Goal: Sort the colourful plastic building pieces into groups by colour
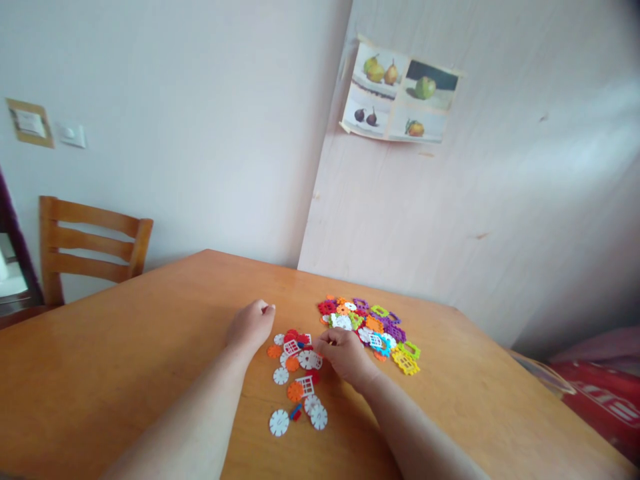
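My left hand (250, 325) rests on the wooden table (125, 360) with its fingers curled in a loose fist; nothing shows inside it. My right hand (344, 352) lies between two groups of flat plastic interlocking pieces, fingers bent down onto the pieces at its tips. To its left lies a group of white, red and orange discs and window-shaped pieces (297, 373). Behind and to its right sits a denser pile of purple, yellow, green, orange and white pieces (380, 327).
A wooden chair (85, 247) stands at the table's far left side. White walls meet close behind the table, with a fruit picture (400, 93) taped up. A red and pink fabric (605, 393) lies beyond the table's right edge.
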A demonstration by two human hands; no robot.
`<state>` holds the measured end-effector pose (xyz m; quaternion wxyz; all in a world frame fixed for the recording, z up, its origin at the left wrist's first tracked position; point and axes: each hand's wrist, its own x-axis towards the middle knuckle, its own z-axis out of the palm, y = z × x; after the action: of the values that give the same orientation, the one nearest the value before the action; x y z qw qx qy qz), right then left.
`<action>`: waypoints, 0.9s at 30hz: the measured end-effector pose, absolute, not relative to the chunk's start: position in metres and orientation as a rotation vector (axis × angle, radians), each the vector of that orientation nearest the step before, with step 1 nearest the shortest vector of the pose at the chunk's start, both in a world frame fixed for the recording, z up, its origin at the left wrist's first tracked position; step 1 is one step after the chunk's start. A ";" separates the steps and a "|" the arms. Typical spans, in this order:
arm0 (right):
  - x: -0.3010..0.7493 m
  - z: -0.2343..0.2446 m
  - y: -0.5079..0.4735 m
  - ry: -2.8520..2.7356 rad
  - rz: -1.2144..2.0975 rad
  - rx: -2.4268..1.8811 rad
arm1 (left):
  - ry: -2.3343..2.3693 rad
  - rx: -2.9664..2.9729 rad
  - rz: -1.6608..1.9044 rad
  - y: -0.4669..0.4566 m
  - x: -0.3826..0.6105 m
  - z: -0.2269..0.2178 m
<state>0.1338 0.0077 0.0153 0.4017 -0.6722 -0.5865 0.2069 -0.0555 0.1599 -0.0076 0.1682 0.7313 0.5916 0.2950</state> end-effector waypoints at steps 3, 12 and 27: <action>0.145 0.019 0.011 -1.351 0.521 -1.697 | 1.685 2.081 0.831 0.160 -0.056 -0.006; 0.164 0.019 0.010 -1.214 0.412 -1.634 | 1.706 2.086 0.802 0.158 -0.056 -0.005; 0.145 0.015 0.009 -1.506 0.610 -1.740 | 1.704 2.070 0.803 0.158 -0.056 -0.003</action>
<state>0.1452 0.0093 0.0149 0.3714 -0.6786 -0.5873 0.2378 -0.0563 0.1578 -0.0034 0.1709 0.7287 0.5999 0.2826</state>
